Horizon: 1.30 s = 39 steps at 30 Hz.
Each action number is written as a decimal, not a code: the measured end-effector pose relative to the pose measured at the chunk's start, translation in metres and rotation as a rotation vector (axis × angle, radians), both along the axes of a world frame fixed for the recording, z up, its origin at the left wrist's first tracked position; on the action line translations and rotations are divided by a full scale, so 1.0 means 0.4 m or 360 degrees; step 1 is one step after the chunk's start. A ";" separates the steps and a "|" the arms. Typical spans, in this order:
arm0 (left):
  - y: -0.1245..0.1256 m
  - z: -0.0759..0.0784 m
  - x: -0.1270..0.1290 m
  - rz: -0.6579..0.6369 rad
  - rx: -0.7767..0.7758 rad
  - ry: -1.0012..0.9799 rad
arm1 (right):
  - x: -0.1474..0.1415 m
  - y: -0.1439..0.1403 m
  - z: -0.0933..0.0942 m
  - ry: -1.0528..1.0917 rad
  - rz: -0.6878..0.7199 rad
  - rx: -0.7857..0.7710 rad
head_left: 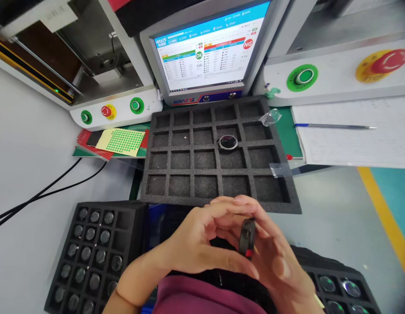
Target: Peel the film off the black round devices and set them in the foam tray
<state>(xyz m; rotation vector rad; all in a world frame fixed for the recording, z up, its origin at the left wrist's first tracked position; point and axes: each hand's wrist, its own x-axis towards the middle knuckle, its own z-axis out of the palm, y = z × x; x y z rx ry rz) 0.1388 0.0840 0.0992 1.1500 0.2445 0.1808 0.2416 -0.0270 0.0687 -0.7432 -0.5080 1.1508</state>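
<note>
A dark watch case (pixel 247 237), turned edge-on with a small red spot at its lower end, is held between my two hands in front of my body. My left hand (pixel 196 240) curls in from the left, its thumb along the lower end of the case. From the other side my right hand (pixel 277 257) cups the case, some of its fingertips hidden. Just beyond the hands lies a black foam tray (pixel 192 172) with square compartments. One round watch with a silver rim (pixel 228 142) rests across a divider in it.
A monitor (pixel 212 48) shows OK and NG marks. Green buttons (pixel 303 76) and red stop knobs (pixel 106 111) line the machines. Foam trays of round watches stand at lower left (pixel 94 248) and lower right (pixel 333 279). A pen (pixel 333 126) lies on paper; green-dot stickers (pixel 124 141) lie left.
</note>
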 end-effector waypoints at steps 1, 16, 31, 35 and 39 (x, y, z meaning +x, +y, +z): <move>-0.002 0.002 0.001 0.0018 -0.0103 0.0031 | 0.003 -0.005 0.002 0.0013 0.0008 -0.0033; -0.044 0.037 -0.002 0.0245 0.0999 0.0281 | 0.003 -0.029 0.015 -0.0726 -0.0546 -0.0102; -0.091 0.014 0.009 0.0587 0.2010 -0.0159 | -0.053 0.012 0.048 -0.0225 -0.0980 0.0034; -0.093 0.006 0.009 0.0628 0.2292 -0.0204 | -0.069 0.031 0.034 -0.0033 -0.1056 0.0123; -0.092 -0.001 0.004 0.0626 0.2416 -0.0226 | -0.077 0.034 0.021 0.0025 -0.1041 0.0149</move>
